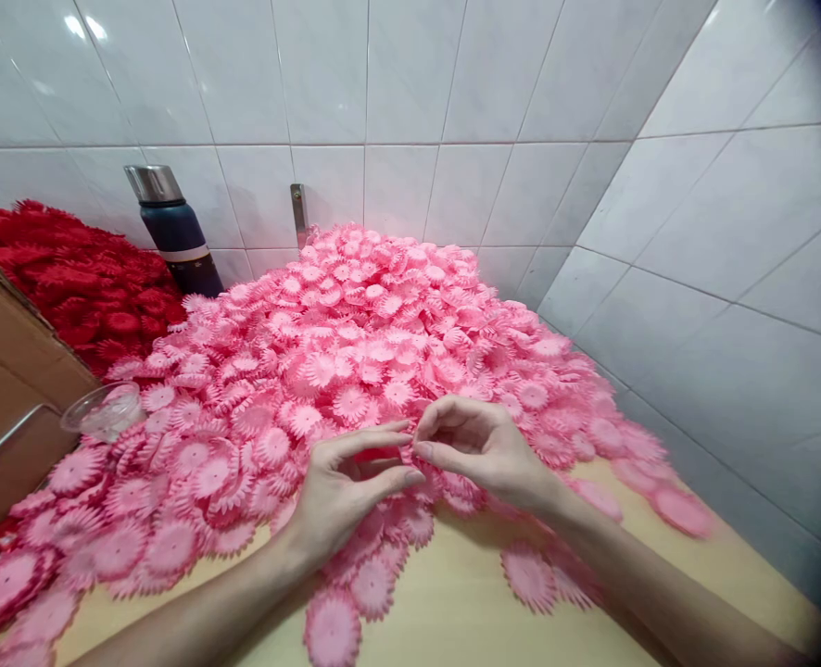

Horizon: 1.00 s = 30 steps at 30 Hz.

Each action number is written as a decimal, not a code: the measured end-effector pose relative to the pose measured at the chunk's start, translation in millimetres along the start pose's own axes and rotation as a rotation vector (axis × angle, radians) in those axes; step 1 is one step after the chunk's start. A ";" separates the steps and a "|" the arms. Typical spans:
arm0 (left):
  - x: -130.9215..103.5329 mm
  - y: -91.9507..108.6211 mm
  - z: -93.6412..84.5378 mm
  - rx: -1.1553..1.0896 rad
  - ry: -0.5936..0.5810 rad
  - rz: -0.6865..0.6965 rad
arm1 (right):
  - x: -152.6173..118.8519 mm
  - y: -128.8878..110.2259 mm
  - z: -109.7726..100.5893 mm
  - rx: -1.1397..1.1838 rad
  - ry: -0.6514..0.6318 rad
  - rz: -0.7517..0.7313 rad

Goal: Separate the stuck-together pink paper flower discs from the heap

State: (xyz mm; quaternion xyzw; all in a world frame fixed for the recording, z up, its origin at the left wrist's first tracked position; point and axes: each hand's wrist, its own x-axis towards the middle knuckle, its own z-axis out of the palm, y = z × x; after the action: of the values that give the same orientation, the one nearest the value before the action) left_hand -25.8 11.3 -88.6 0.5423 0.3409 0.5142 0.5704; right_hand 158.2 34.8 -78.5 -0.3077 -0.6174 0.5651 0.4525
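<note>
A: Holding anything in left hand [327, 500] or right hand [498, 459]?
B: Curling both, can't tell if pinching something. Facing heaped pink discs [349, 402] just beyond.
A: Risking much?
B: Maybe toppling some by bumping knuckles.

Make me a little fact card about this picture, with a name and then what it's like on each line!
Left hand: thumb and fingertips apart
Right hand: fingertips near the left's; can't tell what's held
Pink pile: frilly discs, on the yellow table
Red pile: far left, behind cardboard
Bottle: dark blue, silver cap
Wall: tiled
</note>
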 end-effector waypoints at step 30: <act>2.4 3.4 -2.4 0.086 0.037 -0.003 | -0.8 -1.8 -4.9 -0.248 0.063 -0.077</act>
State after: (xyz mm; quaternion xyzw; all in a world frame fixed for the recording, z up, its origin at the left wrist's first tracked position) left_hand -28.2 13.8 -85.3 0.5563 0.3741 0.5079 0.5409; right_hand 163.2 35.8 -77.2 -0.3549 -0.6793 0.4569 0.4515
